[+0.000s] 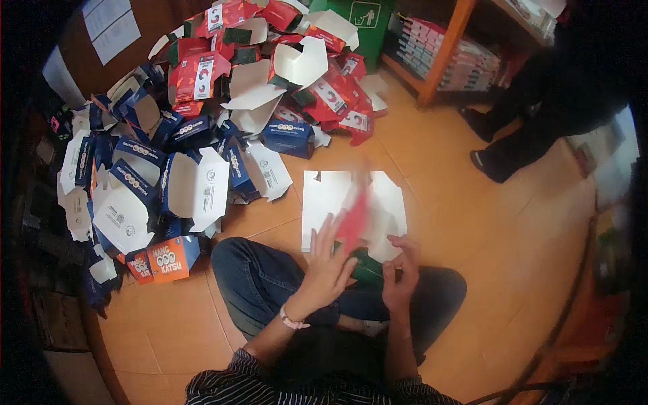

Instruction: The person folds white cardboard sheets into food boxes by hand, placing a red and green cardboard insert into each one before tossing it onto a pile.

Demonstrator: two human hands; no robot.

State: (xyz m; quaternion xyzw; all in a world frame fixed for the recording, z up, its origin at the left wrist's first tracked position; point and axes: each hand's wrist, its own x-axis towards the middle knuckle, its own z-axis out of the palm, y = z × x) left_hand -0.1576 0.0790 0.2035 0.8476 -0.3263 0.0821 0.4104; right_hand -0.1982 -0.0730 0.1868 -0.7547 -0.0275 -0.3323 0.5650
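Above my crossed legs is a partly folded carton with a green side and a red part, blurred by motion. My left hand lies against its left side, fingers spread and pointing forward. At the carton's right side is my right hand, its fingers bent and apart, beside the green panel; whether it touches the carton is hard to tell. Under and beyond the carton, a flat white cardboard sheet lies on the floor.
Blue and white cartons are heaped at the left, with red ones behind. A green bin stands beyond. Another person's dark-clothed legs are at the upper right, near a wooden shelf with stacked goods.
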